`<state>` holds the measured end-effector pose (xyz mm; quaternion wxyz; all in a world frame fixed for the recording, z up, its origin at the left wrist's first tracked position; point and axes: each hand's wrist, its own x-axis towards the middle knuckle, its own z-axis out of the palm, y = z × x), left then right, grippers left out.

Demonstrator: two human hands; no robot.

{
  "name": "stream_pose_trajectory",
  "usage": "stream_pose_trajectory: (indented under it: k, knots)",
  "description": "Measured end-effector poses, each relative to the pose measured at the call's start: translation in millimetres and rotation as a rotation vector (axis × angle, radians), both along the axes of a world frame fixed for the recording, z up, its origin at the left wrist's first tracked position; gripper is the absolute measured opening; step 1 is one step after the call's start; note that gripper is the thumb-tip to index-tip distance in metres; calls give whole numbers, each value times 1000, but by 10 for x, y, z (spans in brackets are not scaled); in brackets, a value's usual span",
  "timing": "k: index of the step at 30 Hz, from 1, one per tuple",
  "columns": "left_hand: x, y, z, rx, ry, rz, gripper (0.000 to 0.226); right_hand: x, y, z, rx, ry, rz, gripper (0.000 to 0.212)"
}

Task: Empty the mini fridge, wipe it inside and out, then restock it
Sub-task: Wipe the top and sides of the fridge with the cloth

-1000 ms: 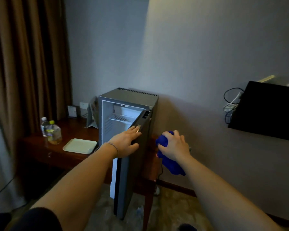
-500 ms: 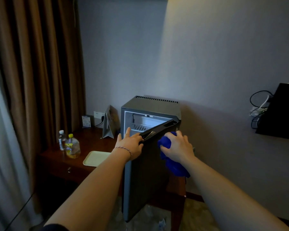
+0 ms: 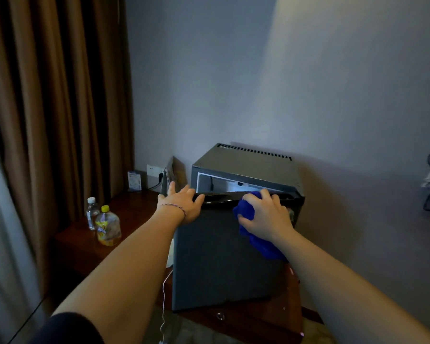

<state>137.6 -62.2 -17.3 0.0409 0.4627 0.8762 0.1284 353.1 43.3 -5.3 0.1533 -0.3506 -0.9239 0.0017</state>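
Mini fridge, frame centre, on tabletop: door swung from wide open to nearly closed. Left hand spread on door's top edge; right hand bunches blue cloth against door front. Exterior wiping likely under way; bottles wait left, restock pending.

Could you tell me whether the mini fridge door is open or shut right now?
Partly open: above the door top edge, the fridge's pale interior shows.

Hands and blue cloth on fridge door
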Motion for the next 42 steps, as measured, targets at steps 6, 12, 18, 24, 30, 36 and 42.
stream_pose_trajectory:
  k: [6, 12, 18, 24, 30, 36, 42]
  knots:
    - [-459, 551, -58, 27, -50, 83, 64, -576, 582, 159, 78, -122, 141, 40]
    - [-766, 1090, -105, 127, -87, 115, 63, -885, 1073, 230, -16, -16, 163, 39]
    - [-926, 1466, -93, 279, -238, 118, 56, -1076, 1425, 415, -95, 75, 197, 41]
    - [-1121, 1593, -80, 396, -275, 116, 44, -1504, 1786, 671, -54, 179, 198, 47]
    - [-1521, 1945, 107, 461, -448, 108, 37, -2112, 2017, 705, 63, 182, 204, 49]
    - [-1689, 2172, -101, 374, -703, 92, 36, -2549, 2142, 414, -140, -167, 191, 66]
    - [-1852, 2160, -169, 317, -757, -85, 39, -2464, 2152, 437, -204, -236, 288, 62]
